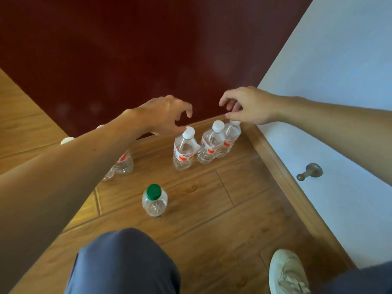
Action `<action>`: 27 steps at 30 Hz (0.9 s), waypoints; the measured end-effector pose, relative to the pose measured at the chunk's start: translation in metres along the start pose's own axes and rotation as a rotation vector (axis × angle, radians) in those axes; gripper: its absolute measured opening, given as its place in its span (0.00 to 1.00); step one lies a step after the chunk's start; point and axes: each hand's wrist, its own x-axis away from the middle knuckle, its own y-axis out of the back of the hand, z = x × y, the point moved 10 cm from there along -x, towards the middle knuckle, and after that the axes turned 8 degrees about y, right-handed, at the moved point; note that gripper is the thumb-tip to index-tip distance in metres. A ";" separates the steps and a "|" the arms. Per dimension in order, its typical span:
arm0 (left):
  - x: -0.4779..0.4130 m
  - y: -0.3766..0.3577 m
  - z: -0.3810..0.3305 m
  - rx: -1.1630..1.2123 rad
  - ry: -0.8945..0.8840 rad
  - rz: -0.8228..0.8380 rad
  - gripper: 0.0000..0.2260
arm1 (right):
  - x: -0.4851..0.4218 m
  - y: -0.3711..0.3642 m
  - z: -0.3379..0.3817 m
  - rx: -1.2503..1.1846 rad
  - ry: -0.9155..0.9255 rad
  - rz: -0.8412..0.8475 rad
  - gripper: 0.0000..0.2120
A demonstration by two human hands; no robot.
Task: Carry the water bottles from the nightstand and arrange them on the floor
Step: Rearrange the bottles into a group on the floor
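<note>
Three clear water bottles with white caps and red labels stand in a row on the wooden floor (244, 200) by the corner: one (184, 151), a second (210, 145) and a third (231, 139). My left hand (165, 117) hovers over the first bottle, fingers loosely curled and holding nothing, thumb close to its cap. My right hand (248, 106) hangs just above the third bottle's cap, fingers loosely bent, gripping nothing. A shorter bottle with a green cap (154, 200) stands alone nearer to me. More bottles (124, 164) are partly hidden behind my left forearm.
A dark red panel (137, 49) rises behind the bottles. A wooden baseboard (282, 166) runs along the pale wall on the right, where a metal doorstop (309, 171) sticks out. My knee (125, 262) and white shoe (286, 272) are at the bottom.
</note>
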 end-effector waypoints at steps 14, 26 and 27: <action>-0.034 -0.051 0.006 -0.109 0.236 0.275 0.13 | -0.061 -0.061 -0.018 0.116 0.396 0.364 0.27; -0.026 -0.054 -0.010 -0.259 0.446 0.216 0.16 | -0.073 -0.083 -0.019 0.116 0.428 0.442 0.17; -0.026 -0.055 -0.010 -0.243 0.454 0.211 0.17 | -0.074 -0.082 -0.018 0.107 0.417 0.428 0.17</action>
